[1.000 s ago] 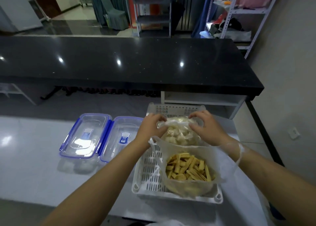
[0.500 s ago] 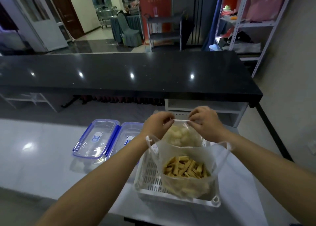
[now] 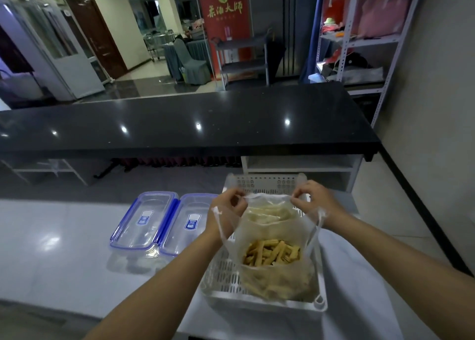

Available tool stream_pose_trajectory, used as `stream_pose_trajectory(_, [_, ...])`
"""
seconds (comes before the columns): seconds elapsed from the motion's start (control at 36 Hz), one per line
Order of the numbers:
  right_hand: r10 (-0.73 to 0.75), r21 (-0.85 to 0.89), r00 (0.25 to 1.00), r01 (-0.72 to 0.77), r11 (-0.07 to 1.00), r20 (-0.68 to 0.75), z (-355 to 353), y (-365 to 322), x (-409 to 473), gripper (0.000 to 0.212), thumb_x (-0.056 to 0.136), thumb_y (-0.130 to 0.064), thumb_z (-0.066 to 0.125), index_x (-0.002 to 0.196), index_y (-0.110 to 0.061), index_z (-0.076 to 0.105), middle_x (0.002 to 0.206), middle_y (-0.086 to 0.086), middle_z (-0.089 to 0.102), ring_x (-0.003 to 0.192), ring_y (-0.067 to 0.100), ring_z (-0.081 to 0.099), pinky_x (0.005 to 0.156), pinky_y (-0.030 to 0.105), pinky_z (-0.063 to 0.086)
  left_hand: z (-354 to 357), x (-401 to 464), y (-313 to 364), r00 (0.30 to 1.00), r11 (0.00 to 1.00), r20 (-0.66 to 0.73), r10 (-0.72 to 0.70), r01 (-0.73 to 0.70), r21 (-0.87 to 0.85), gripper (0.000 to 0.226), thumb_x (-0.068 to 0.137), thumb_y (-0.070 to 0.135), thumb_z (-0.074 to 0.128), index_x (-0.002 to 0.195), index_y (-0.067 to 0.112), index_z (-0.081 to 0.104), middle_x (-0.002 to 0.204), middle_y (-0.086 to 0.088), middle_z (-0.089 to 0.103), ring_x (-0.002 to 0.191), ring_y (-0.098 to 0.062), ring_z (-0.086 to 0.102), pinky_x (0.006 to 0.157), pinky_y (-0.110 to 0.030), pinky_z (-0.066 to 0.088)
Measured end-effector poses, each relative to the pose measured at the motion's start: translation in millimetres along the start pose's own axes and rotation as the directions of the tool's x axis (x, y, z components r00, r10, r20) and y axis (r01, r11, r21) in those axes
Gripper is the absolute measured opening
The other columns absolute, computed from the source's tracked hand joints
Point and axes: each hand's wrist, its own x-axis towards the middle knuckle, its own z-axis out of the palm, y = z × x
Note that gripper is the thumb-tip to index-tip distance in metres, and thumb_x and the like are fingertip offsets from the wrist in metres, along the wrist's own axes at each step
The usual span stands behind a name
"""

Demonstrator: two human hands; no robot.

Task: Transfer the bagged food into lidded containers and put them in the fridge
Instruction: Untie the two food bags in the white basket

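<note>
A white slotted basket [image 3: 218, 275] sits on the pale counter with two clear plastic bags in it. The near bag [image 3: 272, 254] holds yellow-brown food sticks. The far bag [image 3: 270, 213] holds pale food. My left hand [image 3: 228, 206] and my right hand [image 3: 313, 198] each pinch the far bag's top edge and hold its mouth stretched between them above the basket. Two clear containers with blue-clipped lids [image 3: 144, 221] [image 3: 190, 224] lie side by side left of the basket.
A long black counter [image 3: 180, 123] runs across behind the pale counter [image 3: 51, 249]. A white cloth or bag [image 3: 359, 275] lies right of the basket. A metal shelf rack [image 3: 359, 38] stands far right against the wall.
Both hands have moved apart, pulling the far bag's mouth wider. The camera has tilted up, showing more of the room behind.
</note>
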Motion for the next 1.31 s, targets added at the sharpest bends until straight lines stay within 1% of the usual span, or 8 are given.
stream_pose_trajectory(0.19, [-0.009,0.09,0.994,0.0,0.996,0.107,-7.7,-14.8,13.4,0.005,0.084,-0.018,0.07,0.082,-0.02,0.066,0.102,-0.005,0.056,0.094,0.01,0.055,0.078,0.024,0.046,-1.5,17.2,19.9,0.995,0.992,0.036,0.092,-0.095,0.082,0.011,0.092,0.023,0.068,0.1,0.016,0.069,0.097,0.007,0.065,0.091,-0.009,0.062,0.079,-0.02,0.05])
stream_pose_trajectory(0.39, [0.042,0.029,0.912,-0.059,0.998,0.408,-20.0,-35.9,12.4,0.014,0.081,-0.017,0.069,0.07,-0.02,0.061,0.096,0.014,0.064,0.075,0.016,0.058,0.065,0.025,0.049,-4.4,29.6,43.1,0.994,0.987,0.022,0.104,-0.1,-0.127,0.007,0.093,0.017,0.068,0.093,0.014,0.063,0.083,-0.001,0.07,0.078,-0.015,0.069,0.08,-0.037,0.061])
stream_pose_trajectory(0.53, [-0.055,0.044,0.996,0.052,0.998,0.069,-37.5,-43.4,14.3,0.018,0.083,-0.017,0.069,0.07,-0.008,0.061,0.085,0.013,0.063,0.075,0.02,0.062,0.064,0.032,0.052,-22.6,41.5,54.9,0.995,0.946,-0.072,0.07,-0.089,-0.312,0.009,0.094,0.014,0.069,0.092,0.008,0.063,0.086,-0.019,0.07,0.076,-0.029,0.07,0.066,-0.029,0.06])
stream_pose_trajectory(0.64, [0.001,0.176,0.957,0.053,0.983,-0.291,-65.5,-50.3,21.2,0.026,0.086,-0.014,0.068,0.064,-0.003,0.059,0.067,0.015,0.059,0.06,0.016,0.056,0.055,0.027,0.043,-47.3,54.9,61.6,0.994,0.864,-0.083,-0.073,0.022,-0.503,0.006,0.095,0.009,0.067,0.092,0.011,0.062,0.061,0.001,0.065,0.052,-0.013,0.062,0.053,-0.026,0.053])
stream_pose_trajectory(0.83, [0.333,0.724,0.886,-0.457,0.517,0.322,-83.1,-33.0,8.5,0.035,0.088,-0.027,0.061,0.055,-0.017,0.059,0.068,0.005,0.064,0.073,0.021,0.065,0.082,0.041,0.053,-68.7,56.5,54.1,0.95,0.567,0.202,-0.238,0.305,-0.765,0.021,0.1,0.006,0.056,0.117,0.014,0.065,0.07,-0.001,0.066,0.058,-0.011,0.062,0.06,-0.025,0.058])
stream_pose_trajectory(0.92, [0.352,0.565,0.922,-0.377,0.734,0.159,-81.7,-26.7,6.8,0.031,0.094,-0.033,0.061,0.069,-0.017,0.072,0.092,0.011,0.072,0.091,0.026,0.064,0.078,0.038,0.053,-69.6,54.2,53.7,0.949,0.51,0.235,-0.21,0.312,-0.802,0.022,0.101,0.006,0.054,0.117,0.016,0.065,0.079,-0.004,0.073,0.062,-0.013,0.069,0.06,-0.027,0.06])
stream_pose_trajectory(1.03, [0.211,0.3,0.969,-0.164,0.94,-0.13,-81.2,-25.2,6.0,0.022,0.097,-0.03,0.06,0.083,-0.026,0.077,0.076,0.0,0.07,0.07,0.018,0.063,0.061,0.032,0.053,-67.5,51.5,57.0,0.953,0.513,0.259,-0.157,0.303,-0.803,0.023,0.1,0.011,0.056,0.121,0.017,0.065,0.106,-0.008,0.077,0.075,-0.016,0.073,0.064,-0.029,0.06])
stream_pose_trajectory(1.31, [0.282,0.808,0.959,-0.153,0.569,-0.016,-71.8,-43.2,6.9,0.02,0.102,-0.015,0.051,0.106,-0.012,0.071,0.104,0.007,0.076,0.101,0.028,0.072,0.081,0.045,0.06,-66.4,48.0,68.8,0.962,0.512,0.255,-0.097,0.268,-0.816,0.027,0.1,0.012,0.053,0.126,0.013,0.062,0.121,-0.013,0.072,0.086,-0.022,0.074,0.072,-0.035,0.063])
